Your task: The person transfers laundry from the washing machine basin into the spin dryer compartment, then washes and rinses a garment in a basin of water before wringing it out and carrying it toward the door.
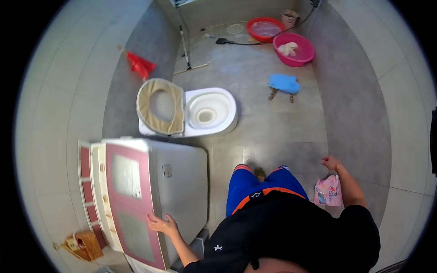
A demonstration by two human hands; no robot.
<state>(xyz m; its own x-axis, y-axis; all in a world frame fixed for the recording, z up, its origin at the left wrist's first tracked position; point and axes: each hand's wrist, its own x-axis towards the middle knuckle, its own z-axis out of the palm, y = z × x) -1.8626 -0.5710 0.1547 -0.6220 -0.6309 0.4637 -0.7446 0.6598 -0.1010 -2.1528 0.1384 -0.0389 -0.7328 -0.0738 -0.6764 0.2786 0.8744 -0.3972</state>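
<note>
My left hand (162, 224) has its fingers stretched apart at the right edge of the pink-framed lid (132, 200) of a white washing machine (182, 182). It appears to touch the lid, which is down. To the right of my body, my right hand (331, 162) has its fingers curled in, with no object visible in them. Below that hand and beside my forearm is a pink printed plastic pack (327, 191); whether it rests on the floor is hard to see.
A toilet (211, 111) with its padded seat (159, 107) raised stands ahead left. Beyond are a pink basin (300, 57) holding white cloth, a red basin (264, 27), a squeegee (186, 50), and a blue-topped stool (284, 83). A basket (86, 245) hangs lower left.
</note>
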